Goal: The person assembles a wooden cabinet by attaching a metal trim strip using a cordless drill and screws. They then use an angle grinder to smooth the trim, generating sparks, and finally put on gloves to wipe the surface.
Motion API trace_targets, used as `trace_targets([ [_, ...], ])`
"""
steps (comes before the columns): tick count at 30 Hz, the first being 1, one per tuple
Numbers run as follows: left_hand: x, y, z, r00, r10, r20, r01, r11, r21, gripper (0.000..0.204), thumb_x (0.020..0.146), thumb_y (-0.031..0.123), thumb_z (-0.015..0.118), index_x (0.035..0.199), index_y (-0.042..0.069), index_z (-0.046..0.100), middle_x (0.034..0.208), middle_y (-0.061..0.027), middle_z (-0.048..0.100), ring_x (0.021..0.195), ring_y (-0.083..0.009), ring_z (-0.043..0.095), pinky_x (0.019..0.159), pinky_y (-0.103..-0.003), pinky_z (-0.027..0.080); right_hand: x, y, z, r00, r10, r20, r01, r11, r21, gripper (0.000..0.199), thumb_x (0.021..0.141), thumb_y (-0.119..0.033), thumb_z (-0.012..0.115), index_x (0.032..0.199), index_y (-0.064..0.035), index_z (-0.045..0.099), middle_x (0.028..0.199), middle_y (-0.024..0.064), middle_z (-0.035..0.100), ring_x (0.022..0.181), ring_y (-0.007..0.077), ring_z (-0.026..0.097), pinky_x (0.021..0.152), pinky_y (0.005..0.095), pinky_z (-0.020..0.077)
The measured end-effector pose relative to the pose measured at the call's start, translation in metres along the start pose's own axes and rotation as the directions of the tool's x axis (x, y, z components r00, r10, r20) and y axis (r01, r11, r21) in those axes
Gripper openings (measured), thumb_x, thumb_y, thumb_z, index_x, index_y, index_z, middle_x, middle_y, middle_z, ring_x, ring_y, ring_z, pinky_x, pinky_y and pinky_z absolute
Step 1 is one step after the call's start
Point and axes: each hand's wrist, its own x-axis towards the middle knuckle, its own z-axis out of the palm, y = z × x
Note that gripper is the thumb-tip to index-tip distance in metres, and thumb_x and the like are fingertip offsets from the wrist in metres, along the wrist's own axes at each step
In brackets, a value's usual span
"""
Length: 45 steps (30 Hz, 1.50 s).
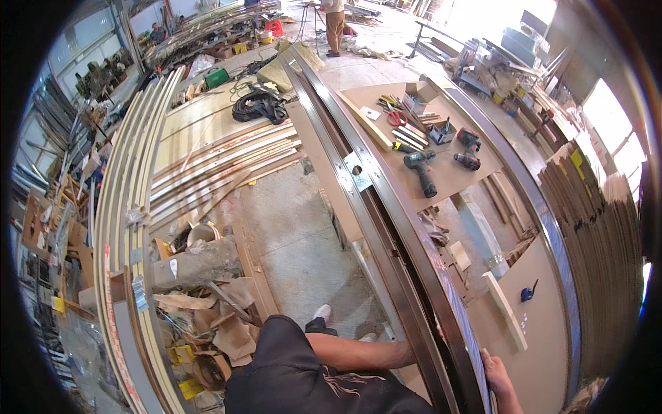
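Note:
A pair of long brown metal profiles (389, 231) runs side by side from close to my body to the far end of the bench, with a dark gap between them. My right hand (498, 372) grips the outer edge of the right-hand profile, beside a strip of blue film (455, 303). My left forearm reaches across to the near profile, where my left hand (405, 353) goes behind the metal; its fingers are mostly hidden. Farther along, a pale plate with a round hole (358, 172) is set on the profile.
Right of the profiles, a brown board (386, 165) carries two cordless drills (422, 172), red-handled scissors (396, 119) and small boxes. A wooden strip (505, 312) and a small blue tool (528, 293) lie nearer. Scrap cardboard (234, 338) and long profiles (131, 207) are left. Another person (334, 24) stands far off.

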Motion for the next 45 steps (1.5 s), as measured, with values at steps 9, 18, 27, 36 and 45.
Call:
trace_targets([
  [9,-0.015,0.036,-0.007,0.994,0.077,-0.080,-0.074,0.997,0.032,0.063,0.110,0.055,0.052,0.145,0.004,0.059,0.147,-0.0140,0.062,0.131,-0.0331,0.058,0.112,-0.049,0.046,0.064,0.018,0.054,0.961,0.129,0.243,-0.125,0.992,-0.032,0.094,0.107,-0.077,0.045,0.116,0.0115,0.077,0.108,0.0217,0.078,0.106,0.0268,0.071,0.099,0.0412,0.0541],
  [18,-0.010,0.073,-0.019,0.947,0.261,-0.185,-0.249,0.965,0.085,0.060,0.111,0.053,0.051,0.144,0.004,0.060,0.144,-0.0133,0.064,0.129,-0.0325,0.059,0.111,-0.048,0.047,0.111,0.006,0.072,0.967,0.066,0.245,-0.054,0.997,-0.054,0.100,0.101,-0.084,0.047,0.127,0.0087,0.075,0.128,0.0291,0.074,0.123,0.0353,0.068,0.111,0.0452,0.0480],
  [27,-0.008,0.069,-0.022,0.890,0.369,-0.267,-0.360,0.929,0.083,0.058,0.112,0.052,0.050,0.144,0.005,0.061,0.142,-0.0125,0.065,0.127,-0.0318,0.059,0.110,-0.046,0.047,0.147,0.044,0.092,0.953,0.083,0.293,-0.075,0.996,-0.037,0.089,0.103,-0.077,0.053,0.117,0.0073,0.080,0.113,0.0253,0.080,0.109,0.0338,0.075,0.101,0.0460,0.0538],
  [36,-0.024,0.110,-0.029,0.734,0.504,-0.456,-0.314,0.846,0.431,0.054,0.113,0.049,0.050,0.139,0.004,0.064,0.133,-0.0106,0.069,0.121,-0.0299,0.060,0.106,-0.041,0.049,0.005,-0.013,-0.015,0.806,-0.573,-0.148,0.527,0.809,-0.260,0.050,0.098,-0.050,0.074,0.118,-0.0032,0.073,0.118,0.0178,0.071,0.110,0.0385,0.069,0.098,0.0509,0.0542],
  [45,-0.190,0.208,0.157,0.460,-0.105,0.882,-0.253,-0.967,0.016,0.054,0.095,0.053,0.080,0.123,0.006,0.077,0.101,-0.0037,0.076,0.101,-0.0278,0.068,0.096,-0.048,0.047,-0.060,0.039,0.095,0.547,-0.611,-0.572,0.496,0.787,-0.366,0.064,0.093,-0.056,0.076,0.125,-0.0022,0.061,0.118,0.0185,0.065,0.113,0.0365,0.065,0.102,0.0499,0.0488],
])
